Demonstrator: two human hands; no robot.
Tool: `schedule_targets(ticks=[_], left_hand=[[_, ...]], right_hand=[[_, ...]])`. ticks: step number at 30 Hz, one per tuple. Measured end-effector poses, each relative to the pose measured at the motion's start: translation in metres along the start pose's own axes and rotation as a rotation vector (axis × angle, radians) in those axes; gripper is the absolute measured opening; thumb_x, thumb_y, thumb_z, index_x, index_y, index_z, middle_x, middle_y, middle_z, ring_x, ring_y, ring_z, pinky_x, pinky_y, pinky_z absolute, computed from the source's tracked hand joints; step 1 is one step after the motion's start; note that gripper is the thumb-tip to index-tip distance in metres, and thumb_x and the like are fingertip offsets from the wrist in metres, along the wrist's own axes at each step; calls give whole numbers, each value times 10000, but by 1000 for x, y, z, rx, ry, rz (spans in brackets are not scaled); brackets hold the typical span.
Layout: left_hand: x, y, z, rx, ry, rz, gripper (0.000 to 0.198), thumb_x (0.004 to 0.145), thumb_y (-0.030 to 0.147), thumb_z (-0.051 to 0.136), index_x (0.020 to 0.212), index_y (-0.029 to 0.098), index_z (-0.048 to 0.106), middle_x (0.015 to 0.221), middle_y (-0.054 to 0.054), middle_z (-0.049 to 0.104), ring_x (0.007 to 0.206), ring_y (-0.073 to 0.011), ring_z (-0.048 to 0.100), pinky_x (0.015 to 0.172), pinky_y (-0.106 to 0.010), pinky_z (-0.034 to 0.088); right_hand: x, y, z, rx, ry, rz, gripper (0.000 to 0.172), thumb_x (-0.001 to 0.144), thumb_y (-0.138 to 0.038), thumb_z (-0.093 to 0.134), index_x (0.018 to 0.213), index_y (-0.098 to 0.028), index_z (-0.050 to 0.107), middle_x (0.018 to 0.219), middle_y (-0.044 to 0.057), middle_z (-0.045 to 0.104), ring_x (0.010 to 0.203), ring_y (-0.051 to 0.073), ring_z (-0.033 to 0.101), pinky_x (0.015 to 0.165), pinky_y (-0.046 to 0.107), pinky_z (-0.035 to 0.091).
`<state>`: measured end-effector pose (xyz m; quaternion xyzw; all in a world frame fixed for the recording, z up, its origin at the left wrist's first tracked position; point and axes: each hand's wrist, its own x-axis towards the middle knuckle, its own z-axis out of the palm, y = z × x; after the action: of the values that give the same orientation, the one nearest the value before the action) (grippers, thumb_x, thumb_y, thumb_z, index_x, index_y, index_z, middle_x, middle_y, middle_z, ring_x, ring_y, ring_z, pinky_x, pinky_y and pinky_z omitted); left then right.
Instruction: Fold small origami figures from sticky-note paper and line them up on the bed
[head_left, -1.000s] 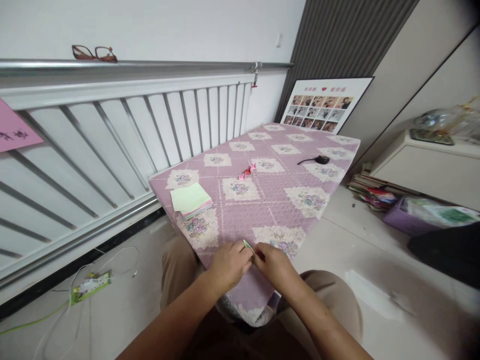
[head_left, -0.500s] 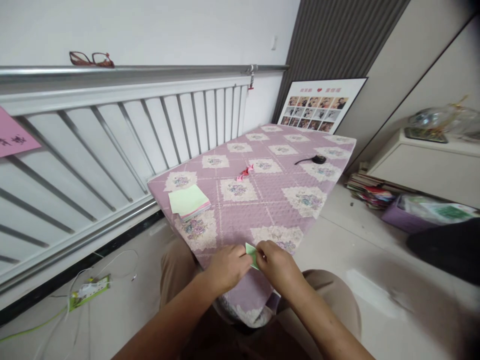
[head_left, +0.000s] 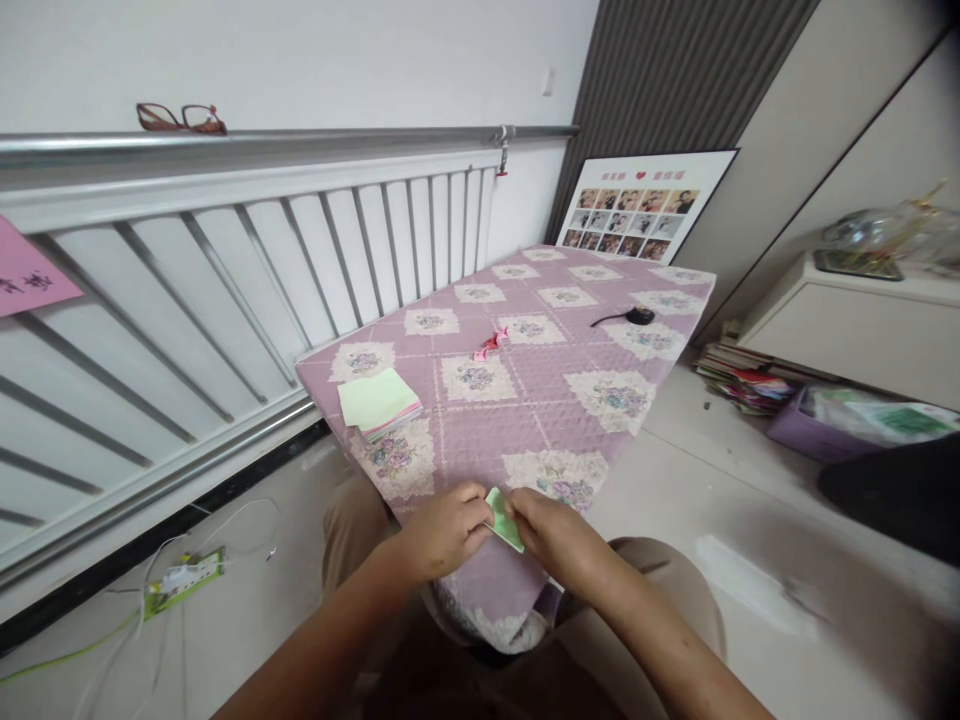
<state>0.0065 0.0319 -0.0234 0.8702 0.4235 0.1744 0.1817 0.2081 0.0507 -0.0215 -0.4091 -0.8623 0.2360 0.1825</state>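
Note:
A small folded piece of light green paper (head_left: 505,520) is held between my hands above the near end of the table. My left hand (head_left: 448,528) pinches its left edge, with fingers curled. On the other side my right hand (head_left: 551,532) grips the paper's right edge, its fingertips partly hidden. To the left on the table lies a stack of coloured paper (head_left: 380,402) with a light green sheet on top. A small red and pink folded paper piece (head_left: 491,345) rests farther back on the floral tablecloth (head_left: 480,440).
A black object with a thin handle (head_left: 637,316) lies at the table's right side. Glasses (head_left: 180,118) sit on the pipe above the white radiator (head_left: 300,270). A power strip (head_left: 185,580) with cables is on the floor at the left. A photo board (head_left: 637,208) stands behind the table.
The green paper has turned a little and shows more of its face between my hands. My left hand has shifted slightly left, and the fingers of my right hand have moved along the paper.

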Motion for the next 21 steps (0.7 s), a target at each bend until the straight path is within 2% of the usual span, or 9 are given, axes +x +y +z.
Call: schedule_targets(ticks=[4,8,10,12,15,18,21], left_hand=[[0,1,-8,-75,-44,4,131,865,140,481,886,193,599,942,-23,565,863,-139,543,783,-237,421],[0,1,-12,-188,-30,-9,138,822,98,502,841,184,609,907,-15,594,859,-137,551,788,-231,411],[-1,1,-13,-252,-14,-47,150,791,77,506,824,180,610,874,-6,607,844,-136,553,780,-230,406],[-2,0,-12,-329,-9,-123,144,772,86,514,822,179,611,831,7,610,788,-128,548,731,-223,403],[-5,0,-9,-475,-3,-256,103,758,126,539,827,174,599,761,27,584,694,-111,516,645,-211,383],[-6,0,-4,-642,60,-311,48,762,152,553,807,168,558,703,49,520,649,-94,472,604,-202,353],[-5,1,4,-826,135,-331,61,771,144,546,806,173,506,681,63,483,622,-80,448,577,-194,334]], right_hand=[[-1,0,-6,5,-109,-83,213,830,-91,409,816,-203,589,793,13,586,715,139,533,656,229,395],[-5,-6,-15,79,-181,-136,314,778,-35,414,906,-221,632,883,20,601,800,145,556,712,226,416],[-7,-9,-19,136,-203,-143,344,741,-25,448,950,-228,632,945,26,605,871,155,560,763,237,424],[-8,-11,-21,198,-212,-129,300,741,-62,510,959,-228,632,955,26,606,885,161,563,782,248,428],[-6,-12,-16,288,-156,-57,92,814,-205,555,859,-215,634,847,12,608,774,147,564,714,243,430],[-4,-14,-5,370,-33,71,210,876,-336,498,753,-201,602,727,-2,590,686,139,540,636,235,417],[-3,-14,4,418,80,203,245,858,-384,498,713,-200,567,653,-18,552,630,134,507,583,231,401]])
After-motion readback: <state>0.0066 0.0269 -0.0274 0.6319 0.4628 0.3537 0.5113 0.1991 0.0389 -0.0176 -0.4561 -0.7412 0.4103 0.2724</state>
